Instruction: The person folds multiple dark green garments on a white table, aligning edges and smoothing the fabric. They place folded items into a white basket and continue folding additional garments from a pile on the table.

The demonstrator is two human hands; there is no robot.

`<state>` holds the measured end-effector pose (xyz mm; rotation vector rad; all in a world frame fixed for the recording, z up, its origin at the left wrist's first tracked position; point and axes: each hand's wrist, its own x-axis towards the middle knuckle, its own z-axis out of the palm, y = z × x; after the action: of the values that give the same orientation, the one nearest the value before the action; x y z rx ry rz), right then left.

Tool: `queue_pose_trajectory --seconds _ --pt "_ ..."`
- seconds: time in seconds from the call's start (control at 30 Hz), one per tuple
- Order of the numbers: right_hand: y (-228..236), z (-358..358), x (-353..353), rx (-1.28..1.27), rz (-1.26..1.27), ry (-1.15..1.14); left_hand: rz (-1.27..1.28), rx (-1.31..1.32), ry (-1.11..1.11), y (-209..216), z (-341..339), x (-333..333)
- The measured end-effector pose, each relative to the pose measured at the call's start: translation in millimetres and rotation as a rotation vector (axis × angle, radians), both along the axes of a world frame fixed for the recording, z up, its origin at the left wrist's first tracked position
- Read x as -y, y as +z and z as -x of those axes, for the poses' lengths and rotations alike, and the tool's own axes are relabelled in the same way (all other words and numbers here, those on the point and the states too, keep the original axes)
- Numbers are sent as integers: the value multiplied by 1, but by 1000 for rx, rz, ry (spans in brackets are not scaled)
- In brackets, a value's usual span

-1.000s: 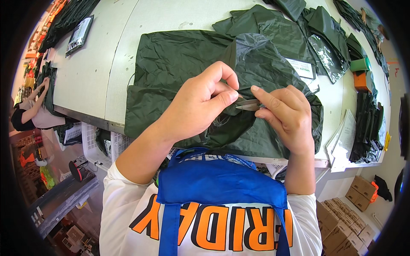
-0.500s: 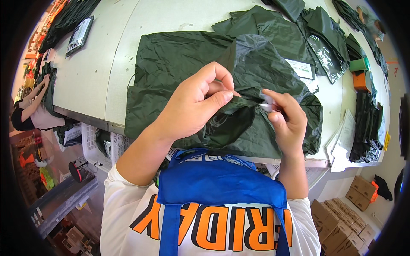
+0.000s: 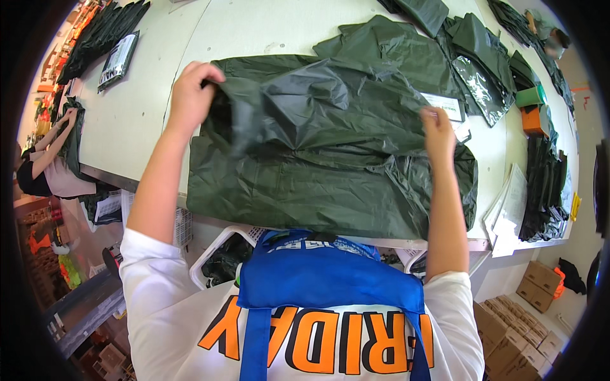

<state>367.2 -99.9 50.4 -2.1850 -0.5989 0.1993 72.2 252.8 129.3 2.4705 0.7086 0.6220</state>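
A dark green rain garment point(image 3: 330, 197) of thin, creased, shiny fabric lies spread across the table in front of me. My left hand point(image 3: 194, 95) is closed on its raised upper-left part, and the lifted cloth there is blurred by motion. At the garment's right side my right hand point(image 3: 438, 133) pinches the fabric edge, close to a white printed card point(image 3: 445, 105). The arms are wide apart, and the cloth between the hands is drawn out in long folds.
More folded green garments point(image 3: 394, 54) lie beyond, along with a clear plastic-packed one point(image 3: 481, 89). A packed bag point(image 3: 118, 61) rests at far left. White baskets point(image 3: 216, 254) stand beneath the table's front edge. At left, another person's arms point(image 3: 60, 136) handle dark cloth.
My hands have moved apart, left hand up and leftward, right hand up and slightly right. The bunched opening between them is now spread out, and the small white piece is out of sight.
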Motion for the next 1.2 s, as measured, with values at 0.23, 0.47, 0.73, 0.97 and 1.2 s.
queue_pose_trajectory --seconds 0.23,0.47,0.73,0.97,1.2 --pt "-47 -85 36 307 870 -295 323 -38 561 -138 51 -75" --pt "-71 -124 -91 148 -1 288 715 17 430 -124 44 11" --pt "20 -79 -126 -138 409 845 731 305 241 -124 37 -23" --pt "2 -67 -125 731 834 537 337 108 183 -133 36 -59" --pt "-82 -76 -119 524 447 183 564 -181 184 -115 5 -83"
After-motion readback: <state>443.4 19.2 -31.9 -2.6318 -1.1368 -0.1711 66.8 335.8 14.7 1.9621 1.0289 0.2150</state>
